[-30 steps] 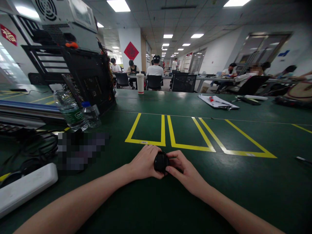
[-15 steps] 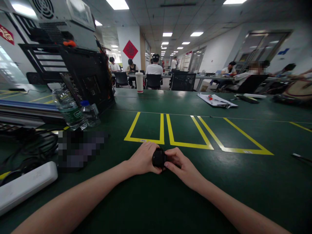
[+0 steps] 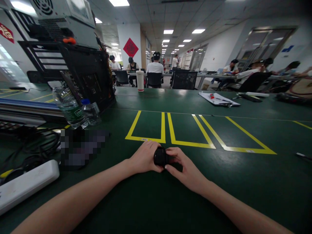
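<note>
A small black cylindrical object (image 3: 160,157) sits between my two hands, low over the green table near its front middle. My left hand (image 3: 144,158) is wrapped round its left side, thumb below and fingers over the top. At its right end a narrower black part (image 3: 167,158) shows, and my right hand (image 3: 184,167) grips there with thumb and fingertips. The object's exact kind cannot be made out, and its left side is hidden by my left hand. Just beyond both hands lie yellow tape outlines (image 3: 192,144) on the table.
To the left stand a black computer chassis (image 3: 91,81), plastic bottles (image 3: 73,112), dark cables (image 3: 26,152) and a white power strip (image 3: 31,182). Farther back are a white cup (image 3: 140,81) and a clipboard (image 3: 218,99). A pen (image 3: 303,156) lies at right. Several people sit beyond.
The view has shifted slightly. My right fingers have moved a little around the black object's right end, where more of the narrower part shows. My left hand keeps its hold.
</note>
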A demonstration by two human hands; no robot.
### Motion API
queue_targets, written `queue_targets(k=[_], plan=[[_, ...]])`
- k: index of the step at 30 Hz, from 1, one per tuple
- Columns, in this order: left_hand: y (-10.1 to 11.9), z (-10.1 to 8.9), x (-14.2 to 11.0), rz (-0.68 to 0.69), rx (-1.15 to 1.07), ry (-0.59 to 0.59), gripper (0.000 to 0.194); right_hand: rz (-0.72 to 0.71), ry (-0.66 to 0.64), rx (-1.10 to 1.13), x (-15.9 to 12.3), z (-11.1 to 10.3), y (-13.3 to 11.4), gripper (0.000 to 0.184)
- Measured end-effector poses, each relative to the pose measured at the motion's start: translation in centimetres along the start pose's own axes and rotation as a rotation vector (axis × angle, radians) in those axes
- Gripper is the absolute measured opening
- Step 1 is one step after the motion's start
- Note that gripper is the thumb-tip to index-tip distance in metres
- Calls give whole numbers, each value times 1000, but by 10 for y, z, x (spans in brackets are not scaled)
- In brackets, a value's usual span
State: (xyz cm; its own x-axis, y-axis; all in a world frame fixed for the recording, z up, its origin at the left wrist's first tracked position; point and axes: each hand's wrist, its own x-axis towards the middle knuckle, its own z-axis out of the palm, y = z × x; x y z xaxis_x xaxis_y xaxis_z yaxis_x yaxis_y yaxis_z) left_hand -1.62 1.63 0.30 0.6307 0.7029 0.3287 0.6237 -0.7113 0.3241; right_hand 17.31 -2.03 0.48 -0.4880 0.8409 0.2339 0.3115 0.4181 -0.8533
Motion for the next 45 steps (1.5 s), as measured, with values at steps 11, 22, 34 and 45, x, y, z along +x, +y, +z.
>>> queue_targets(k=[11,22,34,45], plan=[[3,-2,1,-16,18,-17,53,113,-16,60,2,1,1,32],[2,-1,1,-18,14,-14,51,11,-4,86,2,2,2,23],[0,1,-1,-17,7,-15,54,83,-22,71,2,0,-1,30],[1,1,0,5,40,2,52,36,-4,146,3,2,8,23]])
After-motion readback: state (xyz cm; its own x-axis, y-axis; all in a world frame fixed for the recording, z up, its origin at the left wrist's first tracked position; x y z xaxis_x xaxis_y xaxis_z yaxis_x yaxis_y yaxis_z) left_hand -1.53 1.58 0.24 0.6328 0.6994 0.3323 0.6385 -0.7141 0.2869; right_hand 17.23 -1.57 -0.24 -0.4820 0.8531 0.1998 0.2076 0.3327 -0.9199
